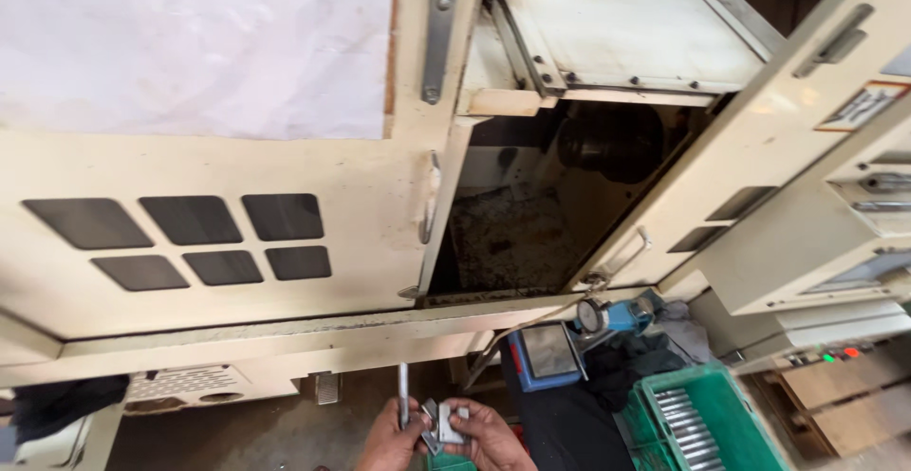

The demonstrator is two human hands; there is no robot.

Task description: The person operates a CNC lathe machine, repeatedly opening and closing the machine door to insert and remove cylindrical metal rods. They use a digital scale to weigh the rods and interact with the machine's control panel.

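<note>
2 hands [441, 433] grip small grey metal gauge [438, 424].

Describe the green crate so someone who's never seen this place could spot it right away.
Start at the big cream machine with its open doorway, then look down to the floor at the lower right. There sits the green crate, a plastic bin with slotted walls holding rows of silvery metal rods. It is the only bright green thing there, right of the blue gauge.

A single head-worn camera looks forward and somewhat down at a cream machine [285, 272] close in front, its open bay [550, 215] near the middle of the frame. The view is tilted. Both hands [441, 433] sit at the very bottom edge, partly cut off.
</note>
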